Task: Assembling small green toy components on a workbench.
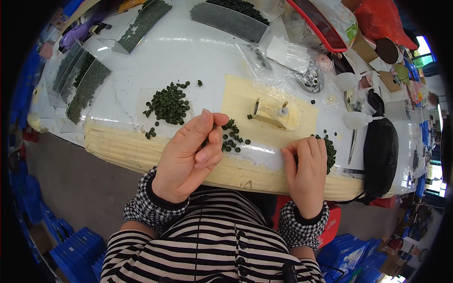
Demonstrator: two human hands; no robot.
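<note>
A white table fills the upper and middle frame, its near edge covered by a pale yellow padded strip that curves across the centre. Below it, at bottom centre, is the person's black-and-cream striped top. A yellow sheet lies on the table right of centre, and a black mesh bag rests at the right. A clear bin of small dark pieces stands at top centre. The left hand is raised just left of centre, its thumb tip close to the forefinger and the other fingers curled; whether anything is pinched there I cannot tell. The right hand, right of centre, is bent downward beside a dark green pile that it partly hides; its fingertips are not clear, so its grip cannot be told either. A heap of small round dark green pieces sits left of centre, and a looser scatter lies just right of the left hand. On the sheet stands a yellow-wrapped block with a short peg on top. A few stray pieces lie near the heap.
</note>
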